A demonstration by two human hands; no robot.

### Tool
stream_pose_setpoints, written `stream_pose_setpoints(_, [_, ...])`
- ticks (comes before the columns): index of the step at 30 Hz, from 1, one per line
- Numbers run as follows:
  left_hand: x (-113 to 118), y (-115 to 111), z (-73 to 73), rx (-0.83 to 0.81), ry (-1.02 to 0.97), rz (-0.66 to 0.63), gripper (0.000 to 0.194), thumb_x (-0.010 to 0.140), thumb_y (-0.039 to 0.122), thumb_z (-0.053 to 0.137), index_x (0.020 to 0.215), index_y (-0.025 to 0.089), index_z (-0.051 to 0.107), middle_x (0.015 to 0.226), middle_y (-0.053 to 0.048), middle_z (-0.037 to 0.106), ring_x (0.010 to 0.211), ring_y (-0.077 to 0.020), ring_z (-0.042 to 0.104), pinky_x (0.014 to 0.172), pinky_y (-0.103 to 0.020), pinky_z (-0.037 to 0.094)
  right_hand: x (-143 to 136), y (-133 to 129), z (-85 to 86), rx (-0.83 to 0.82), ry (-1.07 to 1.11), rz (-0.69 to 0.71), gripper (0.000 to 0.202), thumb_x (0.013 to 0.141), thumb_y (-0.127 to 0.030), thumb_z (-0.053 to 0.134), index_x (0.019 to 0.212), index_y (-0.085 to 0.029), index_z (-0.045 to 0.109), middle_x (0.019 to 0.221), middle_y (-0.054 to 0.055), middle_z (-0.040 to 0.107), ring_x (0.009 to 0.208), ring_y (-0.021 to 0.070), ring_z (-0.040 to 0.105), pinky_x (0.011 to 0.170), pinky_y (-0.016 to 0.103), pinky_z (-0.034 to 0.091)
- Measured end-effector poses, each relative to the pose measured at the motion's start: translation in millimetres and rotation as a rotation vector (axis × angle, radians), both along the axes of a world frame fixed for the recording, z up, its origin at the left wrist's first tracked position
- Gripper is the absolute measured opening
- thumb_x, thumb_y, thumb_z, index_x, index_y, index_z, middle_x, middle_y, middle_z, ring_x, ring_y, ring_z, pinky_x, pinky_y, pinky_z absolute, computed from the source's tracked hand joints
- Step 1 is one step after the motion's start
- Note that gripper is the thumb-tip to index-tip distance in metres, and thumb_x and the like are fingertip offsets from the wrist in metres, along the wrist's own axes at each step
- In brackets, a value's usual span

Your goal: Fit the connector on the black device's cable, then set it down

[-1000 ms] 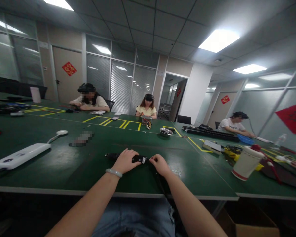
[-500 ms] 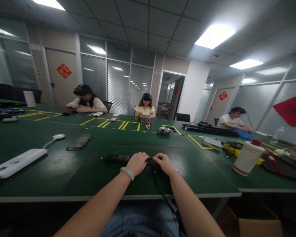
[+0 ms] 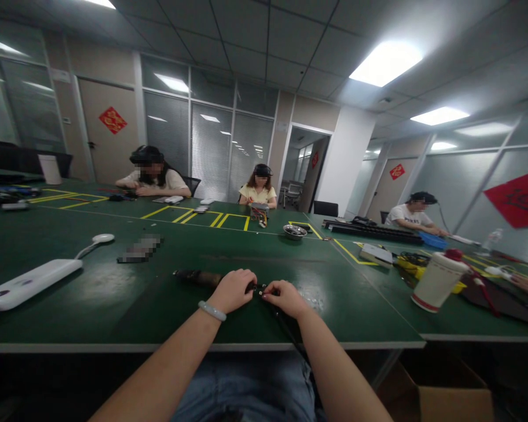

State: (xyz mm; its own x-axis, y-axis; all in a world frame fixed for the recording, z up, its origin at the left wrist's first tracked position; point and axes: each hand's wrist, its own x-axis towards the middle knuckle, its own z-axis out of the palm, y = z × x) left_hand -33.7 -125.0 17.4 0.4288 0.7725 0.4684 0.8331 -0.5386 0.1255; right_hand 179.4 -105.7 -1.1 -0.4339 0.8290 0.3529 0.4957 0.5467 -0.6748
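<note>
A long dark tool-like object [image 3: 198, 276] lies flat on the green table [image 3: 114, 293] straight in front of me. My left hand [image 3: 233, 290], with a pale bangle on its wrist, is closed over the object's right part. My right hand [image 3: 284, 298] pinches the small dark end piece right beside the left hand's fingertips, where a black cable [image 3: 286, 325] runs back over the table edge towards me. The part under both hands is hidden.
A white power strip [image 3: 26, 284] lies at the left, a white cup with a red lid [image 3: 435, 281] at the right, a metal bowl [image 3: 294, 232] farther back. Three people sit at the far side. A cardboard box [image 3: 444, 398] stands under the table's right end.
Both hands stay on the dark object and have shifted slightly along it. The camera view has drifted a little.
</note>
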Motion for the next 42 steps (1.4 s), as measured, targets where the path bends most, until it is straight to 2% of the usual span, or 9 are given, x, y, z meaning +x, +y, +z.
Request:
stream_pose_setpoints(4, [2.2, 1.6, -1.9, -0.006, 0.014, 0.018, 0.013, 0.081, 0.026, 0.059, 0.093, 0.023, 0.057, 0.094, -0.003, 0.060, 0.091, -0.0207, 0.055, 0.080, -0.032, 0.040, -19.0, 1.7, 0.6, 0.025, 0.088, -0.075, 0.014, 0.075, -0.033, 0.067, 0.080, -0.021, 0.070, 0.076, 0.000, 0.067, 0.072, 0.0155, 0.057, 0.068, 0.025, 0.041])
stream_pose_setpoints(10, [2.3, 4.1, -2.6, -0.010, 0.010, 0.029, 0.013, 0.081, 0.026, 0.060, 0.092, 0.021, 0.056, 0.095, -0.005, 0.059, 0.092, -0.0229, 0.054, 0.081, -0.034, 0.040, -54.2, 10.1, -3.1, 0.066, 0.218, -0.283, 0.023, 0.087, -0.037, 0.048, 0.094, -0.020, 0.062, 0.090, 0.004, 0.066, 0.081, 0.0174, 0.059, 0.073, 0.028, 0.044])
stream_pose_setpoints(15, [1.7, 1.8, -0.5, -0.008, -0.006, 0.017, 0.008, 0.081, 0.026, 0.058, 0.088, 0.022, 0.057, 0.091, -0.004, 0.060, 0.089, -0.0213, 0.055, 0.080, -0.033, 0.040, -46.9, 11.6, -6.6, 0.076, 0.166, -0.350, 0.012, 0.082, -0.033, 0.055, 0.082, -0.023, 0.062, 0.082, 0.001, 0.065, 0.076, 0.0167, 0.057, 0.070, 0.028, 0.041])
stream_pose_setpoints(19, [2.6, -3.1, 4.0, 0.003, -0.034, -0.017, 0.011, 0.081, 0.031, 0.057, 0.087, 0.022, 0.058, 0.089, -0.004, 0.060, 0.085, -0.0210, 0.055, 0.079, -0.034, 0.040, -43.0, 12.8, -8.7, 0.093, 0.138, -0.413, 0.011, 0.083, -0.033, 0.054, 0.082, -0.023, 0.058, 0.081, 0.002, 0.063, 0.076, 0.0168, 0.056, 0.069, 0.028, 0.038])
stream_pose_setpoints(24, [9.0, -16.1, 12.6, 0.021, -0.043, -0.124, 0.012, 0.081, 0.034, 0.057, 0.082, 0.022, 0.060, 0.092, -0.004, 0.060, 0.095, -0.0209, 0.053, 0.092, -0.036, 0.036, -51.1, 13.5, -10.5, 0.109, 0.141, -0.403, 0.009, 0.084, -0.031, 0.053, 0.084, -0.023, 0.055, 0.084, 0.001, 0.061, 0.079, 0.0165, 0.055, 0.071, 0.028, 0.038])
stream_pose_setpoints(29, [14.3, -23.5, 16.0, -0.013, 0.003, -0.223, 0.026, 0.079, 0.048, 0.062, 0.070, 0.024, 0.064, 0.081, -0.002, 0.062, 0.089, -0.0202, 0.053, 0.088, -0.035, 0.035, -49.0, 16.1, -8.5, 0.085, 0.219, -0.348, 0.011, 0.083, -0.032, 0.055, 0.087, -0.022, 0.056, 0.084, 0.001, 0.064, 0.078, 0.0162, 0.058, 0.073, 0.028, 0.042])
stream_pose_setpoints(34, [15.1, -20.5, 11.5, -0.103, 0.022, -0.220, 0.042, 0.080, 0.063, 0.053, 0.072, 0.026, 0.069, 0.074, -0.003, 0.065, 0.087, -0.0213, 0.053, 0.085, -0.038, 0.031, -47.7, 19.8, -9.8, 0.058, 0.297, -0.288, 0.014, 0.081, -0.034, 0.057, 0.087, -0.022, 0.059, 0.086, 0.001, 0.066, 0.079, 0.0157, 0.060, 0.073, 0.027, 0.045])
stream_pose_setpoints(37, [19.3, -21.1, 5.7, -0.114, -0.028, -0.177, 0.042, 0.083, 0.061, 0.051, 0.070, 0.024, 0.068, 0.073, -0.002, 0.065, 0.085, -0.0200, 0.053, 0.086, -0.038, 0.030, -47.1, 22.4, -11.4, 0.044, 0.328, -0.285, 0.015, 0.081, -0.036, 0.057, 0.088, -0.022, 0.059, 0.087, 0.001, 0.066, 0.079, 0.0161, 0.060, 0.074, 0.028, 0.046])
stream_pose_setpoints(42, [29.4, -24.1, -4.0, -0.163, -0.141, -0.066, 0.039, 0.083, 0.057, 0.051, 0.075, 0.023, 0.066, 0.082, -0.002, 0.067, 0.089, -0.0211, 0.056, 0.090, -0.040, 0.028, -44.1, 25.4, -12.0, 0.038, 0.359, -0.318, 0.017, 0.080, -0.037, 0.058, 0.087, -0.021, 0.059, 0.087, 0.002, 0.066, 0.080, 0.0170, 0.060, 0.075, 0.029, 0.045])
